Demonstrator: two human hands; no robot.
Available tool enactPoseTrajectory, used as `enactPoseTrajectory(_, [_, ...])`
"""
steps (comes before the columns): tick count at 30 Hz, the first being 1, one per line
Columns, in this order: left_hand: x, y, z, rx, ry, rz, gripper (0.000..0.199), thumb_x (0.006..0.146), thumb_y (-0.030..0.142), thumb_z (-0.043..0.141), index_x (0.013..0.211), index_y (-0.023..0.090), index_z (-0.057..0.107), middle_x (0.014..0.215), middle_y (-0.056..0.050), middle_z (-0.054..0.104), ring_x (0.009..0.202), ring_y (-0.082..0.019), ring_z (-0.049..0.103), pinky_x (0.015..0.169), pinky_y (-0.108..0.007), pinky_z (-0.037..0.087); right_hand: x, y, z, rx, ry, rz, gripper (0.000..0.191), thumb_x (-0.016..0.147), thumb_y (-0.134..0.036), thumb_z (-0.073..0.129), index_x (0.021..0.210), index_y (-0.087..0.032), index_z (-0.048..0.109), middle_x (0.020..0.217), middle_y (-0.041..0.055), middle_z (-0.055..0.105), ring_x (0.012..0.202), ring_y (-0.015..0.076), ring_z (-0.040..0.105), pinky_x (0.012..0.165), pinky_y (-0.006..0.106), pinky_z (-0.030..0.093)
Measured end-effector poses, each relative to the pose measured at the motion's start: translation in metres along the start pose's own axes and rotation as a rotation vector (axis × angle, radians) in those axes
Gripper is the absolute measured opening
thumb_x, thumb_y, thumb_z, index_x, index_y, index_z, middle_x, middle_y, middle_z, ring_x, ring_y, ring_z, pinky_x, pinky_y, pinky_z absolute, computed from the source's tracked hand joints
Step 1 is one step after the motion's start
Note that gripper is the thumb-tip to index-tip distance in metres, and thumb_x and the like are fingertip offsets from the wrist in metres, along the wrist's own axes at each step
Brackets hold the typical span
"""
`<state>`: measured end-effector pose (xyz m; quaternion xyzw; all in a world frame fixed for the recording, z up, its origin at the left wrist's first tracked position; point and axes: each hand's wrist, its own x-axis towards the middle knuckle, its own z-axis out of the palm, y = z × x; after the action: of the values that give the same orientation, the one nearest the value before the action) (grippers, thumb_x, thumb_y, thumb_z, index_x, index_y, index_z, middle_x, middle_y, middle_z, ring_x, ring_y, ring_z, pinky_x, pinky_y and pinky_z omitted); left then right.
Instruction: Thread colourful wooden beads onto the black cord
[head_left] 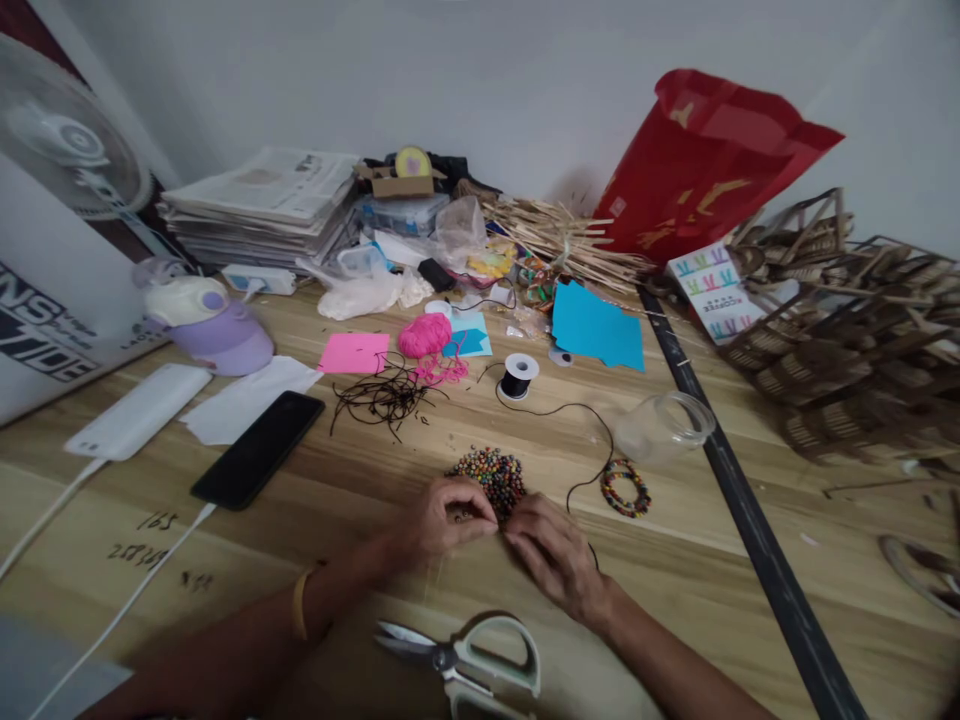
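Observation:
A pile of small multicoloured beads [491,475] lies on the wooden table just beyond my hands. My left hand [450,518] is at the pile's near left edge, thumb and forefinger pinched together; whatever they grip is too small to see. Close beside it, my right hand [556,555] has its fingertips drawn together at the near side of the beads, their contents hidden. A thin black cord [592,408] runs from a white spool [517,376] and passes under my right hand. A finished-looking ring of strung beads [625,489] lies to the right.
Scissors [457,655] lie open-bladed near me. Left are a phone [259,450], a white power bank [139,412] and a purple bottle [214,325]. Farther back are cut black cords [386,395] and pink yarn [425,335]. A clear jar [660,427] lies right.

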<state>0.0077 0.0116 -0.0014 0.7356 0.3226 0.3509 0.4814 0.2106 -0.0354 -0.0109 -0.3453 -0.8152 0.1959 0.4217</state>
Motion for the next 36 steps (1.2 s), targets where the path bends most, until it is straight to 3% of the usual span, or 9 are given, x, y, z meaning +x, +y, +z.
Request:
enactPoseTrajectory(3, [0.001, 0.001, -0.011, 0.172, 0.117, 0.09, 0.031, 0.085, 0.042, 0.057, 0.094, 0.014, 0.069, 0.099, -0.012, 0.067, 0.1, -0.023, 0.06, 0.089, -0.035, 0.048, 0.0, 0.003, -0.002, 0.054, 0.094, 0.127, 0.011, 0.091, -0.015, 0.051, 0.095, -0.021, 0.06, 0.09, 0.0081, 0.059, 0.086, 0.0203, 0.057, 0.073, 0.033, 0.049])
enactPoseTrajectory(5, [0.001, -0.001, -0.018, 0.341, 0.088, 0.052, 0.043, 0.09, 0.04, 0.05, 0.124, 0.016, 0.055, 0.129, -0.014, 0.053, 0.124, -0.025, 0.046, 0.105, -0.04, 0.037, 0.003, 0.005, -0.003, 0.108, 0.185, 0.218, 0.009, 0.091, -0.018, 0.051, 0.091, -0.021, 0.059, 0.088, 0.0071, 0.057, 0.086, 0.0202, 0.055, 0.074, 0.034, 0.047])
enactPoseTrajectory(7, [-0.001, -0.005, -0.022, 0.479, 0.03, 0.015, 0.058, 0.091, 0.043, 0.046, 0.141, 0.015, 0.035, 0.145, -0.016, 0.036, 0.136, -0.026, 0.03, 0.113, -0.044, 0.027, 0.006, 0.007, -0.003, 0.173, 0.28, 0.304, 0.01, 0.092, -0.021, 0.049, 0.085, -0.021, 0.057, 0.09, 0.0069, 0.056, 0.089, 0.0203, 0.054, 0.079, 0.034, 0.045])
enactPoseTrajectory(11, [-0.001, -0.014, -0.021, 0.705, -0.168, 0.051, 0.089, 0.082, 0.063, 0.049, 0.148, 0.013, 0.016, 0.153, -0.018, 0.018, 0.142, -0.033, 0.013, 0.115, -0.05, 0.018, 0.009, 0.015, 0.002, 0.308, 0.394, 0.447, 0.016, 0.094, -0.029, 0.047, 0.082, -0.021, 0.053, 0.107, 0.0085, 0.057, 0.106, 0.0215, 0.051, 0.095, 0.037, 0.038])
enactPoseTrajectory(16, [0.003, -0.022, -0.013, 0.864, -0.221, 0.097, 0.101, 0.075, 0.072, 0.047, 0.148, 0.01, 0.014, 0.153, -0.022, 0.017, 0.142, -0.036, 0.01, 0.115, -0.051, 0.015, 0.009, 0.023, 0.005, 0.367, 0.367, 0.549, 0.021, 0.095, -0.039, 0.043, 0.086, -0.022, 0.051, 0.121, 0.0098, 0.057, 0.115, 0.0227, 0.051, 0.098, 0.041, 0.038])
enactPoseTrajectory(25, [0.011, -0.026, -0.011, 0.881, -0.258, 0.101, 0.098, 0.077, 0.072, 0.045, 0.148, 0.011, 0.014, 0.153, -0.021, 0.017, 0.143, -0.033, 0.011, 0.115, -0.049, 0.015, 0.02, 0.015, 0.006, 0.181, 0.146, 0.442, 0.02, 0.097, -0.035, 0.038, 0.087, -0.021, 0.048, 0.129, 0.0113, 0.054, 0.12, 0.021, 0.05, 0.103, 0.04, 0.039])
enactPoseTrajectory(32, [0.02, -0.019, -0.011, 0.832, -0.358, 0.133, 0.1, 0.078, 0.071, 0.045, 0.148, 0.007, 0.011, 0.152, -0.023, 0.019, 0.143, -0.032, 0.014, 0.115, -0.047, 0.019, 0.027, 0.024, 0.018, 0.101, 0.028, 0.307, 0.024, 0.098, -0.026, 0.034, 0.118, -0.019, 0.045, 0.128, 0.0126, 0.051, 0.122, 0.0194, 0.048, 0.107, 0.041, 0.037])
enactPoseTrajectory(36, [0.02, -0.018, -0.011, 0.824, -0.369, 0.146, 0.099, 0.078, 0.069, 0.046, 0.148, 0.009, 0.01, 0.152, -0.023, 0.019, 0.143, -0.032, 0.014, 0.115, -0.047, 0.02, 0.026, 0.027, 0.029, -0.004, 0.061, 0.234, 0.032, 0.096, -0.019, 0.032, 0.127, -0.018, 0.04, 0.124, 0.014, 0.052, 0.119, 0.0222, 0.048, 0.105, 0.046, 0.041])
